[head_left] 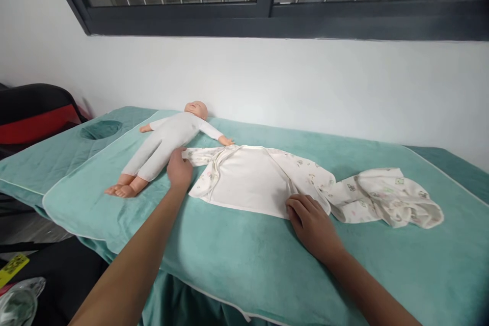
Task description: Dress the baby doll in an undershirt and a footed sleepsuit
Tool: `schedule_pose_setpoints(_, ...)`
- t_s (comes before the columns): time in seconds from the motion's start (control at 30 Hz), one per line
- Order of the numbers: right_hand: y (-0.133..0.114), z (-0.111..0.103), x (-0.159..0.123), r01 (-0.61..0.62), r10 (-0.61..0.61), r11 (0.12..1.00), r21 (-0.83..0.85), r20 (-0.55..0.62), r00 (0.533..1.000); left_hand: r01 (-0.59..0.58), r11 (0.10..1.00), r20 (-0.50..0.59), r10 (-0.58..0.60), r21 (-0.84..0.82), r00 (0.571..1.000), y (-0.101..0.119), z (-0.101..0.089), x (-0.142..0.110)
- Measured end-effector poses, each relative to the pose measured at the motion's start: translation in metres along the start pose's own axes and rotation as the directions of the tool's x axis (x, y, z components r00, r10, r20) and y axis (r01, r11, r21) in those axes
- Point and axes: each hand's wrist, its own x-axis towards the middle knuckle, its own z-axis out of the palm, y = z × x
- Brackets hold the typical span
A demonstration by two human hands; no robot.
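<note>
A white baby shirt (252,178) with small printed figures on its sleeves lies spread open on the teal cover. My left hand (179,168) pinches the cuff of its left-hand sleeve, close beside the baby doll (168,135). At the shirt's lower front edge, my right hand (315,226) has its fingers curled onto the hem. The doll lies on its back in a white body suit, head toward the wall, one hand almost touching the shirt. Crumpled printed baby pants (385,196), or a similar garment, lie to the right against the other sleeve.
Under everything is a padded bed with a teal cover (244,265), and a round hole (101,130) at its left end. A black and red chair (36,117) stands at the left. A clear plastic bag (21,300) is at bottom left. Behind runs a white wall (244,81).
</note>
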Motion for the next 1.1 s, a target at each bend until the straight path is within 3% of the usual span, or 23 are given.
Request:
schedule_pose_setpoints(0.27,0.0,0.0,0.001,-0.005,0.005,1.0,-0.003,-0.003,1.0,-0.183,0.976,-0.058,0.19,0.117,0.98,0.006,-0.003,-0.012)
schedule_pose_setpoints(0.33,0.0,0.0,0.001,-0.001,0.001,1.0,-0.003,-0.012,1.0,-0.299,0.946,0.019,0.299,0.126,0.954,0.009,-0.002,-0.013)
schedule_pose_setpoints(0.4,-0.002,0.0,0.0,0.013,-0.013,1.0,-0.007,-0.043,0.999,-0.406,0.908,0.168,0.386,0.104,0.907,0.011,0.0,-0.014)
schedule_pose_setpoints(0.47,-0.001,0.0,-0.001,0.01,-0.011,1.0,-0.009,-0.094,0.996,-0.442,0.893,0.289,0.403,0.083,0.869,0.013,0.002,-0.014)
schedule_pose_setpoints(0.6,0.02,-0.005,0.002,-0.118,0.142,0.987,0.105,-0.254,0.957,-0.4,0.909,0.347,0.341,0.114,0.874,0.014,0.004,-0.012)
schedule_pose_setpoints(0.7,0.059,-0.012,0.009,-0.328,0.392,0.914,0.239,-0.308,0.867,-0.387,0.913,0.371,0.317,0.129,0.873,0.014,0.004,-0.01)
schedule_pose_setpoints(0.77,0.087,-0.016,0.014,-0.555,0.601,0.797,0.238,-0.227,0.766,-0.39,0.911,0.391,0.314,0.131,0.865,0.015,0.005,-0.009)
schedule_pose_setpoints(0.87,0.118,-0.024,0.017,-0.692,0.708,0.7,0.179,-0.046,0.704,-0.39,0.911,0.41,0.309,0.13,0.858,0.015,0.006,-0.007)
schedule_pose_setpoints(0.97,0.131,-0.033,0.013,-0.709,0.706,0.701,0.078,0.062,0.705,-0.367,0.92,0.392,0.291,0.135,0.873,0.014,0.007,-0.007)
schedule_pose_setpoints(1.1,0.141,-0.045,0.001,-0.614,0.611,0.788,-0.046,0.18,0.771,-0.326,0.934,0.357,0.257,0.148,0.898,0.014,0.007,-0.007)
